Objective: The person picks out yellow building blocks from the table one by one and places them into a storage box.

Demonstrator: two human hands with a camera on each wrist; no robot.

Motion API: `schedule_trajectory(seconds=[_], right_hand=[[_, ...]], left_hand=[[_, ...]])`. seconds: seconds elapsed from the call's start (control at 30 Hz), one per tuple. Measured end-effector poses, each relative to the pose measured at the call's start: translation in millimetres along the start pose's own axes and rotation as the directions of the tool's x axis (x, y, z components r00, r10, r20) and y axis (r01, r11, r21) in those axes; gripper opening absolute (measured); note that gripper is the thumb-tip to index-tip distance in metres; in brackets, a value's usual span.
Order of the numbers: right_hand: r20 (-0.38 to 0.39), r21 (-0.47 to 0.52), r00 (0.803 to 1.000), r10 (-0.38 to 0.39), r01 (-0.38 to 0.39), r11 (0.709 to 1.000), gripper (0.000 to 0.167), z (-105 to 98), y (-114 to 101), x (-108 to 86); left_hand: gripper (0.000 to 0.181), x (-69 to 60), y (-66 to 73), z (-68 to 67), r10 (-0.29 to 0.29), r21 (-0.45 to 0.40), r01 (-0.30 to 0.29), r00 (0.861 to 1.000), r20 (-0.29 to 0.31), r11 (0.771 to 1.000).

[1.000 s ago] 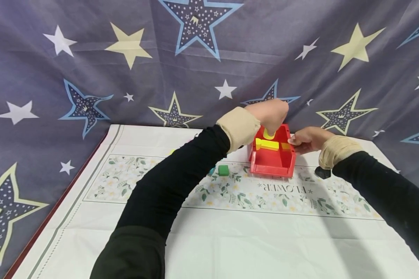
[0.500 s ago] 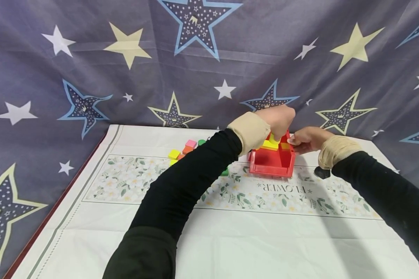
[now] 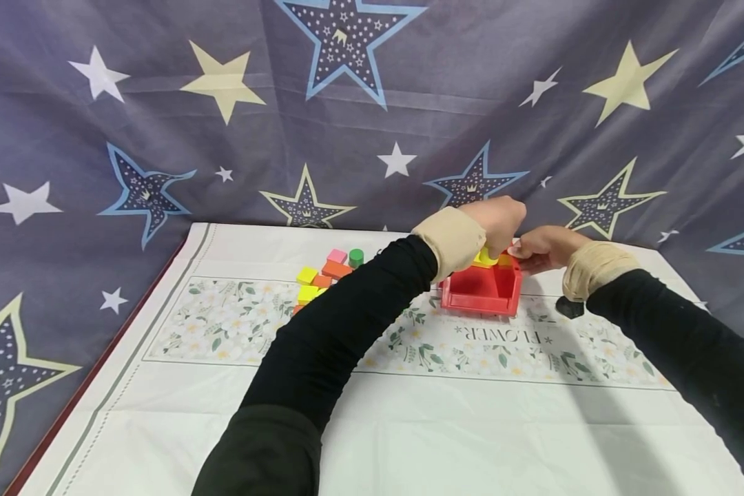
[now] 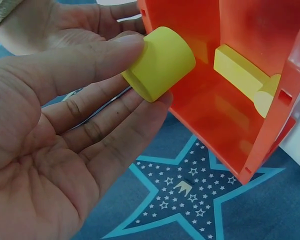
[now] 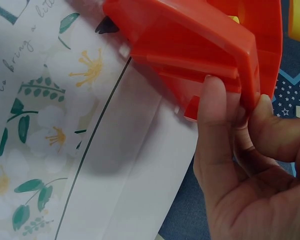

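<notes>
A yellow cylinder block (image 4: pixel 162 62) is pinched between the thumb and fingers of my left hand (image 3: pixel 497 219), at the opening of a red plastic bin (image 3: pixel 479 303). Inside the bin, in the left wrist view, lie a long yellow block (image 4: pixel 240 70) and a rounded yellow piece (image 4: pixel 267 97) beside it. My right hand (image 3: pixel 545 246) grips the bin's right side; in the right wrist view the thumb lies at the rim and a finger presses the outer wall. In the head view my left hand hides the back of the bin.
Several loose blocks lie left of the bin, among them a pink block (image 3: pixel 337 256), a green cylinder (image 3: pixel 356 258) and a yellow block (image 3: pixel 306 275). My left sleeve covers part of them. A small black object (image 3: pixel 569 307) lies right of the bin. A starry curtain (image 3: pixel 359 131) stands behind the table.
My left hand has moved slightly right and down over the bin with the yellow cylinder block. The left sleeve now uncovers the loose blocks and covers a green one. The right hand holds still.
</notes>
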State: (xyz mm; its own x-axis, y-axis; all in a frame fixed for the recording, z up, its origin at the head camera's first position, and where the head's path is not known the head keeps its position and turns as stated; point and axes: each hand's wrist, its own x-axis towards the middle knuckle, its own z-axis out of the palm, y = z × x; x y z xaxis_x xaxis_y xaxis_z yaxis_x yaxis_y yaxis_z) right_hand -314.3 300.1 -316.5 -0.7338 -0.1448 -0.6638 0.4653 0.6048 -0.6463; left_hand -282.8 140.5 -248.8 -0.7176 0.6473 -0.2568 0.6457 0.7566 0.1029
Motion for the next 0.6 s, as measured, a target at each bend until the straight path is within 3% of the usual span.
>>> schedule_trajectory(seconds=[0.27,0.37,0.5,0.6], right_hand=[[0.001,0.001,1.000,-0.004,0.004,1.000,0.025,-1,2,1.0],[0.005,0.007,1.000,-0.005,0.004,1.000,0.027,0,2,0.4],[-0.001,0.016,1.000,0.001,-0.001,1.000,0.029,1,3,1.7],[-0.012,0.009,1.000,0.002,-0.002,1.000,0.027,1,4,3.6]], left_hand=[[0.041,-2.1,0.5,4.1,-0.078,-0.021,0.080,0.995,0.068,0.997],[0.040,-1.2,0.2,6.5,-0.094,0.006,0.094,0.992,0.079,0.996],[0.027,-6.1,-0.6,10.1,-0.104,0.028,0.102,0.992,0.076,0.994],[0.010,-13.7,-0.6,13.8,-0.101,0.017,0.100,0.994,0.037,0.995]])
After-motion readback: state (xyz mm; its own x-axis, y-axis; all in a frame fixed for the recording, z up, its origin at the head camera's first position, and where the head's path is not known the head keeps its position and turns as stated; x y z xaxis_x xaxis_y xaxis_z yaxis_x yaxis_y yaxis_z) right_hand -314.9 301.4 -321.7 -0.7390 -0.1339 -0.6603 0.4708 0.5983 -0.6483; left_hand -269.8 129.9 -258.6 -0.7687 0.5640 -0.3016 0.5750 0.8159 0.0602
